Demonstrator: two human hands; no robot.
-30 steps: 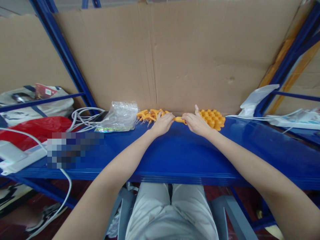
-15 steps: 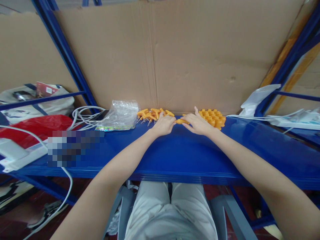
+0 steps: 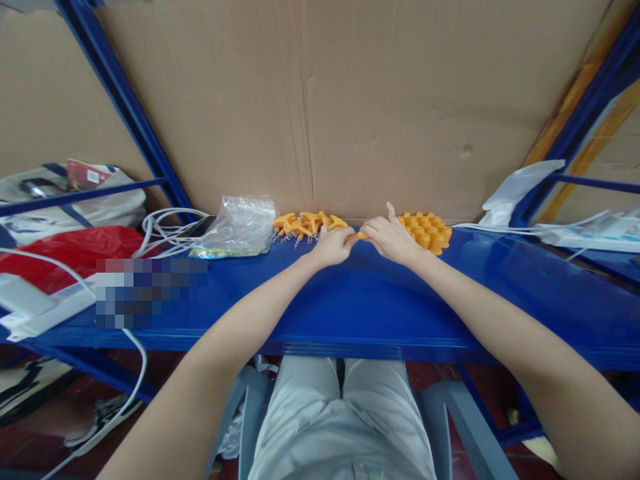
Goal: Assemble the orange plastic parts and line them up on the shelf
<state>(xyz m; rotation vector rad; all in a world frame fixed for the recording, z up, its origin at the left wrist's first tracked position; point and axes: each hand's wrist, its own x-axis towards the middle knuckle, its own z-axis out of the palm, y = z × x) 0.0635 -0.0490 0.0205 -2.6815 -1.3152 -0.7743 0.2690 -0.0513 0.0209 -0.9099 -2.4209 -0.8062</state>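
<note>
My left hand (image 3: 333,247) and my right hand (image 3: 393,239) meet over the blue tabletop, fingers closed around the two ends of a small orange plastic piece (image 3: 361,235). The fingers cover much of it, so its full shape is hidden. Just beyond my left hand lies a loose heap of corkscrews (image 3: 306,225) with orange handles and bare metal spirals. Beside my right hand, a tight cluster of orange knobbed plastic parts (image 3: 427,231) stands on the table, partly hidden by that hand.
A clear plastic bag (image 3: 243,227) lies left of the corkscrews, near coiled white cables (image 3: 170,230) and a red bag (image 3: 75,253). Cardboard (image 3: 380,120) walls off the back. White plastic (image 3: 515,190) leans by the right post. The blue table's front edge (image 3: 370,348) runs above my lap.
My hands have drawn slightly closer together around the orange piece, which shows less between the fingers. The whole view has shifted a little.
</note>
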